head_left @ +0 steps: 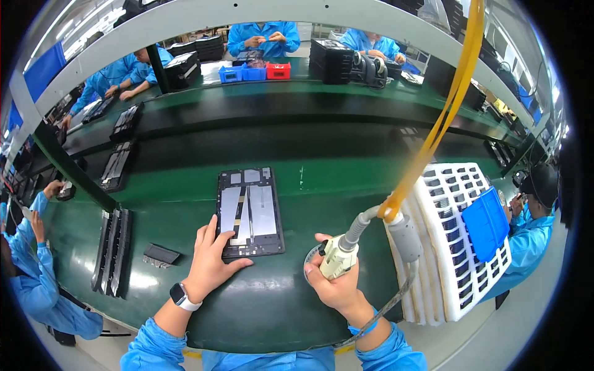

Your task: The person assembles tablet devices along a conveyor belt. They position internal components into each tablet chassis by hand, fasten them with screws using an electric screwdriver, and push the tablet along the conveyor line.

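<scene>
The left hand (211, 258) splays, perhaps touching the tablet (266, 216).

A glossy green worktop (272, 321) fills the foreground, with another long green table (421, 99) running across behind it. A pale grey beam (278, 12) spans the top, strip lights (83, 38) glow upper left, and light grey floor (533, 278) shows lower right.

— Can any words, numbers or signs be read on the open, flat, black rectangular tablet (265, 213)?
— None there, nor on the cream-coloured plastic hand-held tool (340, 258); any print is too small.
</scene>
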The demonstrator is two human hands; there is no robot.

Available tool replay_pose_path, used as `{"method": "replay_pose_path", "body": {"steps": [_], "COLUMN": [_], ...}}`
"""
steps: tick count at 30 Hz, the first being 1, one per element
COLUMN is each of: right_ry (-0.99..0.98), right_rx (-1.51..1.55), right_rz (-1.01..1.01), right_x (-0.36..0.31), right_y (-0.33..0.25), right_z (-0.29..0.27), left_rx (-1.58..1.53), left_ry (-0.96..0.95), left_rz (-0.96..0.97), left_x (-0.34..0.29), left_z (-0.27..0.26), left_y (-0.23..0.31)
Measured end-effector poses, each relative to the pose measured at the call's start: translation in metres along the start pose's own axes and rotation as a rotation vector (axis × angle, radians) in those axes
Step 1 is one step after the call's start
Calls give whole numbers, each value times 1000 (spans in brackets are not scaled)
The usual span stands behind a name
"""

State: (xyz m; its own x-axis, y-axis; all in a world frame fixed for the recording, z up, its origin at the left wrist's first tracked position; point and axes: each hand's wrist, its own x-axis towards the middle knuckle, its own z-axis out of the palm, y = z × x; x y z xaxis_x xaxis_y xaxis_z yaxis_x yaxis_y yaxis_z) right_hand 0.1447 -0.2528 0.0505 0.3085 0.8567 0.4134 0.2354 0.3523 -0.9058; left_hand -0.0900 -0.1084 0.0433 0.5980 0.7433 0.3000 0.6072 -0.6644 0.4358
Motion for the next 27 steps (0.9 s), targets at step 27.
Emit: {"method": "replay_pose_path", "body": {"steps": [27], "right_ry": [185], "right_rx": [25], "right_rz": [2], "right_x": [3], "right_y": [-3], "right_z": [2], "left_rx": [22], "left_ry": [102], "left_rz": [19], "left_x": [-5], "left_z": [20], "left_y": [-5]}}
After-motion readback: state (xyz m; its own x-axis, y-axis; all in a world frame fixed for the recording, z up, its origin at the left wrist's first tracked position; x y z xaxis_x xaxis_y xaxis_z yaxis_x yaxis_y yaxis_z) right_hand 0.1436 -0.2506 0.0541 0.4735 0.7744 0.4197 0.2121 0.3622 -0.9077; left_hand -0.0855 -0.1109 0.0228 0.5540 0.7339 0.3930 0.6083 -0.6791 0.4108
